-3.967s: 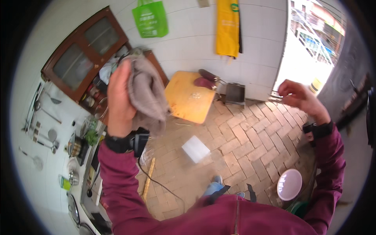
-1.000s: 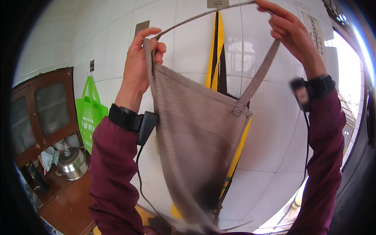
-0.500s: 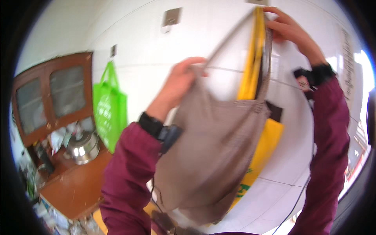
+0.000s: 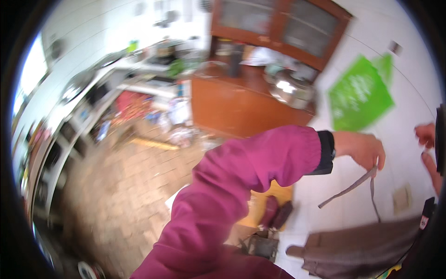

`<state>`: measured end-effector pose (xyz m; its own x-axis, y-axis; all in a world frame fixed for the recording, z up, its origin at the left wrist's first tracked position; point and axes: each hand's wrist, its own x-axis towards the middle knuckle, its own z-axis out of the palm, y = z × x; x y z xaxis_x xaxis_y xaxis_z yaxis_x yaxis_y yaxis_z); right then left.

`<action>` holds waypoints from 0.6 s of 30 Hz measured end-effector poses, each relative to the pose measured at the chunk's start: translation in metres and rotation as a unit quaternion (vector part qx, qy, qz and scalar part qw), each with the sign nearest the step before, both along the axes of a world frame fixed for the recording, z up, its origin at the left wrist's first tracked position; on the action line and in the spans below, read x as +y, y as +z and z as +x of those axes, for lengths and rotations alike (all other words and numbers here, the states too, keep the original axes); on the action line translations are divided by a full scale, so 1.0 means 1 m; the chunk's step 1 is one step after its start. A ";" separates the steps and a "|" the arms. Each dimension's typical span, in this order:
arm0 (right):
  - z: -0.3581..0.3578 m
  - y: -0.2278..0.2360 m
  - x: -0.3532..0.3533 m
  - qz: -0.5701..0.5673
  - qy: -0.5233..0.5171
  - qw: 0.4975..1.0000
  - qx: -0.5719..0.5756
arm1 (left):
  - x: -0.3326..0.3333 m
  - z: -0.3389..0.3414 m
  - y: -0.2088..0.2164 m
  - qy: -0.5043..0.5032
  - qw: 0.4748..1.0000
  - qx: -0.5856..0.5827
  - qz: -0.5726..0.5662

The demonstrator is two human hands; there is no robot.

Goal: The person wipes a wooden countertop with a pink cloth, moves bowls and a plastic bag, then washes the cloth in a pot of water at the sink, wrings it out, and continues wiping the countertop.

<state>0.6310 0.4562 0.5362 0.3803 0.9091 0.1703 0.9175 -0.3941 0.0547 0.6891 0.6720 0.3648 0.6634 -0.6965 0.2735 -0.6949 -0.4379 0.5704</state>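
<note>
- At the far left, a white table (image 4: 124,64) runs along the wall, crowded with kitchenware and blurred; below it spreads a brick floor (image 4: 107,186), where a yellow strip (image 4: 154,143) lies;
- next, a brown table (image 4: 232,102) stands under a glazed wooden cabinet (image 4: 274,18); a shiny metal pot (image 4: 292,90) sits near the table's right end;
- lower down, partly hidden by the maroon left sleeve (image 4: 241,176), a yellow table (image 4: 278,191) carries two long dark-purple objects (image 4: 270,211) lying side by side; a dark box-like thing (image 4: 262,245) is just below them;
- farther right, a bright green bag (image 4: 360,95) hangs on the white wall, tilted in this view;
- below the bag, the left hand (image 4: 364,149) pinches a thin grey-brown strap (image 4: 357,182) at its fingertips; two lengths of it dangle, one reaching down toward the cloth;
- under that hand, at the lower right, the grey-brown cloth (image 4: 362,246) hangs against the wall, well below the fingers;
- at the right edge, the right hand (image 4: 425,135) is partly cut off, its visible digits apart; whether it holds anything, I cannot tell.
</note>
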 end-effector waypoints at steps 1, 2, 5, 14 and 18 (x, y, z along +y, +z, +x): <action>-0.006 -0.014 0.027 -0.035 0.019 0.999 0.008 | 0.023 -0.024 -0.020 0.049 0.998 -0.011 0.036; -0.015 -0.028 0.052 -0.072 0.042 0.996 0.013 | 0.042 -0.053 -0.042 0.097 0.992 -0.020 0.077; -0.047 -0.090 0.111 -0.040 0.171 0.985 0.001 | 0.100 -0.152 -0.109 0.238 0.954 0.012 0.180; -0.215 -0.169 0.293 -0.078 0.420 0.881 0.205 | 0.203 -0.495 -0.204 0.424 0.893 0.094 -0.121; -0.341 -0.207 0.378 -0.139 0.435 0.826 0.329 | 0.243 -0.676 -0.238 0.529 0.801 0.103 -0.262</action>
